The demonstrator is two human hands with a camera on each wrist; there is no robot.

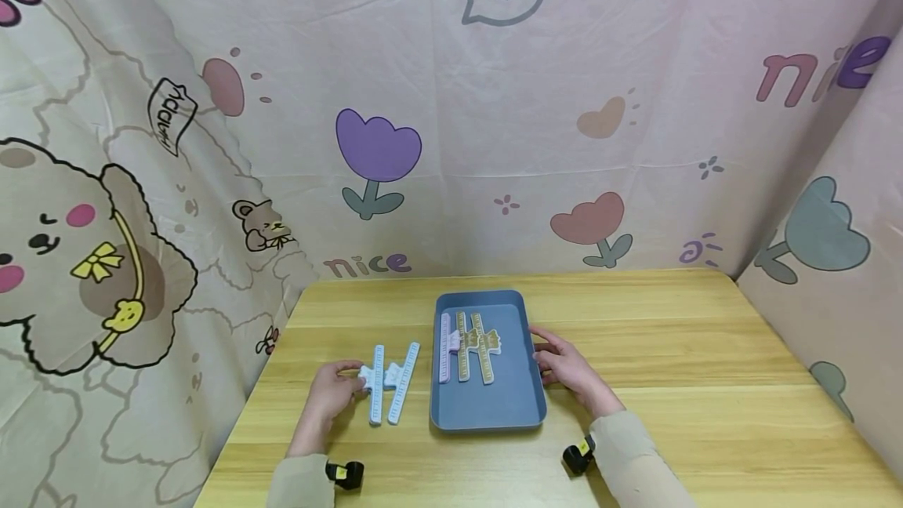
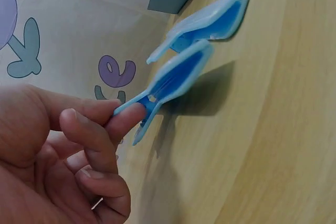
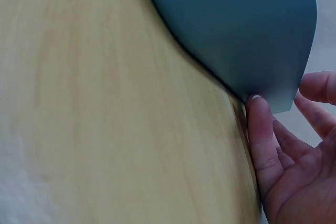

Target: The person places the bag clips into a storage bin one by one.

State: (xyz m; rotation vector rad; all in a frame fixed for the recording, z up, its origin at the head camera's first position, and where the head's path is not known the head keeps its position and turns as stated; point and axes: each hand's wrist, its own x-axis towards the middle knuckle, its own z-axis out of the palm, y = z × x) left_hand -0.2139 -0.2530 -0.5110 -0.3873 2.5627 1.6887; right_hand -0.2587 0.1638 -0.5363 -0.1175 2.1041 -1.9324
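Note:
My left hand (image 1: 335, 392) pinches the handle of a light blue long-jawed clip (image 1: 377, 386) between thumb and finger. The left wrist view shows that clip (image 2: 181, 72) end-on, tilted close over the table with its shadow beside it. Just to its right lies a second light blue clip (image 1: 404, 382), slanted on the wood. A blue-grey tray (image 1: 487, 414) holds a lilac clip (image 1: 444, 347) and two tan clips, one (image 1: 462, 363) next to the lilac one and the other (image 1: 484, 351) slanted. On the tray's right outer wall rest the extended fingers of my right hand (image 1: 567, 367).
The wooden table (image 1: 656, 382) runs to a printed cloth backdrop (image 1: 451, 202) at the back. Cloth also hangs along the left and right sides. A small black wrist camera (image 1: 578, 457) is strapped to the right sleeve, another (image 1: 346, 475) to the left.

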